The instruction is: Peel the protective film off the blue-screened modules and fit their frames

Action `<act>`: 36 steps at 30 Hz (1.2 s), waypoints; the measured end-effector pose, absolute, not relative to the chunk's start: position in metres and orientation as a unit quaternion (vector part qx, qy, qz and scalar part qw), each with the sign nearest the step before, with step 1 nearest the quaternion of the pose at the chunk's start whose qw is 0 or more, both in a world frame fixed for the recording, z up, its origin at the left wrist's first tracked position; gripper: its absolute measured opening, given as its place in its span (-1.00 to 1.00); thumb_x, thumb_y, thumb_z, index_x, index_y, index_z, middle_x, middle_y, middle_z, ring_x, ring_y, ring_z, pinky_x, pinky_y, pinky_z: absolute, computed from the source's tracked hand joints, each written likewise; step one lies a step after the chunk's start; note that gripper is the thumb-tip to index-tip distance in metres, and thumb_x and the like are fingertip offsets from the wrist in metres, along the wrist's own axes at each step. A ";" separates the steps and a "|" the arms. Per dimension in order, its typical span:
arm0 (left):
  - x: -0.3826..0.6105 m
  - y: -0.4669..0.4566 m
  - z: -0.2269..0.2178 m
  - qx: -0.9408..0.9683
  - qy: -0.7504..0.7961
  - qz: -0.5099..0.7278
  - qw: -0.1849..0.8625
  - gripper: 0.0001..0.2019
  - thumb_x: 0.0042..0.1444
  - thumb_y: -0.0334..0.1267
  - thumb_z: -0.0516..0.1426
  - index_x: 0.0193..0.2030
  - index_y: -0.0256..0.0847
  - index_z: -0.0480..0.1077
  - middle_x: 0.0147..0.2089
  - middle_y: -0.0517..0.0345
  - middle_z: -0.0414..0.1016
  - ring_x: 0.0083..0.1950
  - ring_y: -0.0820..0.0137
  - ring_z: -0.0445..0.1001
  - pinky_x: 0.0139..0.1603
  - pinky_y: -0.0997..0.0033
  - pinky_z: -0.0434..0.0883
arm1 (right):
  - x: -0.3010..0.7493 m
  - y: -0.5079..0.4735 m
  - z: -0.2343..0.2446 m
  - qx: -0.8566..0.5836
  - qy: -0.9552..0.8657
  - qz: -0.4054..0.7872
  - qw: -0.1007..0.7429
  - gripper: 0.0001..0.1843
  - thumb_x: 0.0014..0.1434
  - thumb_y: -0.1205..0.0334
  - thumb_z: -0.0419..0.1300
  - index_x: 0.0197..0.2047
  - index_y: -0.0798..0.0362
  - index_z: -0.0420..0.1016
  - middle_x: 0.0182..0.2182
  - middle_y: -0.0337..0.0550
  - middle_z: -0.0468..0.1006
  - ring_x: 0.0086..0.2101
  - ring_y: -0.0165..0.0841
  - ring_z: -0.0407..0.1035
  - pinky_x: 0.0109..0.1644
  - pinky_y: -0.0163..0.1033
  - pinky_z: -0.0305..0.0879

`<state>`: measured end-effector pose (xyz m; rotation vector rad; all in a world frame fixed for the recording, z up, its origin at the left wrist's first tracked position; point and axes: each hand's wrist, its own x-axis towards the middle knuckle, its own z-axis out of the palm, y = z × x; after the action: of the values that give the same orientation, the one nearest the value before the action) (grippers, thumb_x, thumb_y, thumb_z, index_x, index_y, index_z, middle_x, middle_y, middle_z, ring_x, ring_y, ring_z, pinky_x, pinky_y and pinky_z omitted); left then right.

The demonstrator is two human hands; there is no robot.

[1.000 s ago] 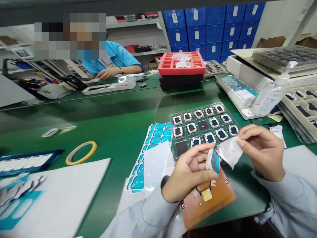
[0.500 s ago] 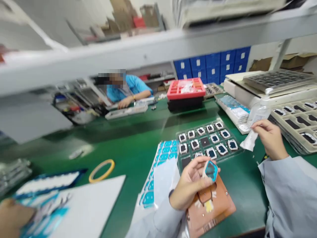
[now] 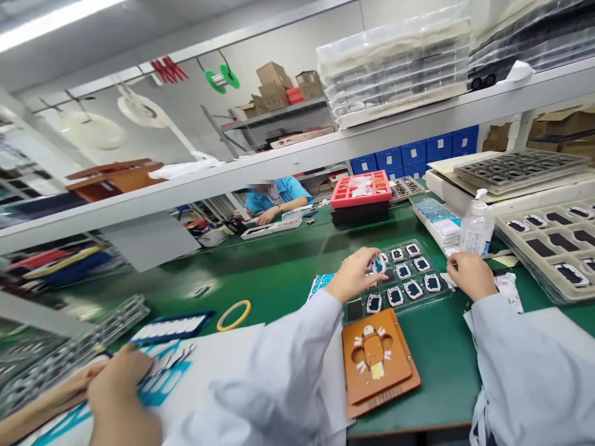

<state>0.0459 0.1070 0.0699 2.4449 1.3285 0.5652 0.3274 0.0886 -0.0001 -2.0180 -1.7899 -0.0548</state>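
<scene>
My left hand (image 3: 356, 272) reaches over the clear blister tray (image 3: 441, 291) and pinches a small white-framed part with a blue face (image 3: 377, 265) above one of its pockets. Several like parts sit in the tray. My right hand (image 3: 469, 274) rests closed on the green table at the tray's right edge, beside a crumpled white film (image 3: 509, 288); what its fingers hold is hidden. An orange-brown fixture plate (image 3: 379, 362) lies near the front edge, between my arms.
A clear pump bottle (image 3: 475, 226) stands behind my right hand. Beige trays (image 3: 553, 248) fill the right side. A red bin (image 3: 360, 189) sits at the back. A yellow tape ring (image 3: 233, 314) lies left. Another person's hands (image 3: 111, 387) work at bottom left; a co-worker sits opposite.
The view tilted up. My left hand carried the blue-faced part from above the fixture forward to the blister tray. My right hand dropped to the table near the bottle.
</scene>
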 end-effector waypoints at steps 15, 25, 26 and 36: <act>0.026 0.160 0.065 0.890 0.447 -0.084 0.038 -0.69 0.27 -0.16 0.11 0.09 -0.25 0.37 0.16 -0.03 0.38 0.17 0.18 0.37 0.19 -0.04 0.34 | 0.325 0.089 -0.001 -0.709 -0.674 -0.002 0.210 -0.78 0.23 0.22 0.09 -0.28 0.00 0.58 -0.33 -0.12 0.65 -0.31 -0.22 0.50 -0.42 -0.27 0.09; -0.098 0.091 0.065 0.765 0.575 -0.252 0.145 -0.42 0.06 0.03 0.27 0.16 -0.22 0.36 0.21 -0.13 0.40 0.21 0.10 0.39 0.21 0.03 0.35 | 0.323 0.091 -0.009 -0.654 -0.726 0.029 0.211 -0.74 0.17 0.15 0.06 -0.31 -0.01 0.58 -0.34 -0.12 0.65 -0.35 -0.19 0.48 -0.41 -0.25 0.13; -0.103 0.081 0.061 0.757 0.590 -0.241 0.144 -0.28 -0.02 0.07 0.30 0.24 -0.19 0.29 0.30 -0.18 0.30 0.30 0.02 0.30 0.28 0.00 0.28 | 0.322 0.091 -0.009 -0.650 -0.730 0.033 0.209 -0.73 0.17 0.15 0.05 -0.32 -0.01 0.58 -0.34 -0.11 0.64 -0.35 -0.17 0.48 -0.41 -0.24 0.14; -0.078 -0.043 0.001 0.772 0.609 -0.081 0.165 -0.12 0.03 0.13 0.24 0.42 -0.06 0.00 0.49 -0.12 -0.09 0.50 -0.07 -0.19 0.36 -0.43 -0.23 | 0.323 0.091 0.000 -0.648 -0.737 0.069 0.181 -0.71 0.08 0.05 0.05 -0.35 -0.06 0.58 -0.42 -0.12 0.64 -0.36 -0.11 0.48 -0.40 -0.20 0.20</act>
<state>-0.0784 -0.0429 0.0008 2.1994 1.7353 -0.2307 0.3231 0.0912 -0.0001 -1.8293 -2.0813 0.1958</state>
